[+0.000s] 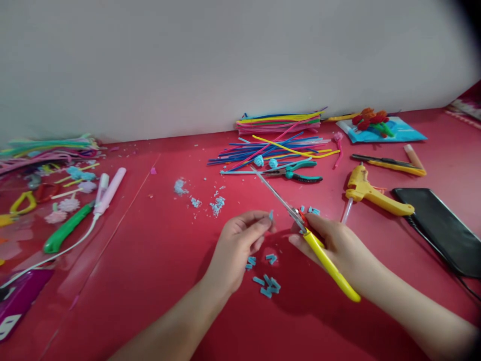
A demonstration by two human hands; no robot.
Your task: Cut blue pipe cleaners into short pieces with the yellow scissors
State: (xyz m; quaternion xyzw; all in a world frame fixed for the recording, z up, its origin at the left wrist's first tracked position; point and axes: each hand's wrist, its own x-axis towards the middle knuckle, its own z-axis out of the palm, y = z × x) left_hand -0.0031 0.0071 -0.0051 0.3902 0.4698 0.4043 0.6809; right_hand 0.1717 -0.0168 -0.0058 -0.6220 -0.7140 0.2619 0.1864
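Between thumb and forefinger, my left hand (240, 240) pinches a small light-blue pipe cleaner piece (271, 214). My right hand (334, 235) grips a pair of scissors (319, 253) with yellow handles, their long blades pointing up and to the left, close to the left hand but apart from the piece. Several short cut blue pieces (268, 286) lie on the red table below the hands, and a few more blue pieces (313, 210) sit just beyond my right hand. Loose blue fluff (217, 205) is scattered past my left hand.
Pipe cleaners (270, 150), two blue pompom-like balls (258, 160) and pliers (296, 173) lie at the back. To the right are a yellow glue gun (376, 193) and a black phone (443, 225). A pink corded tool (109, 193) and green-handled tool (69, 230) lie left.
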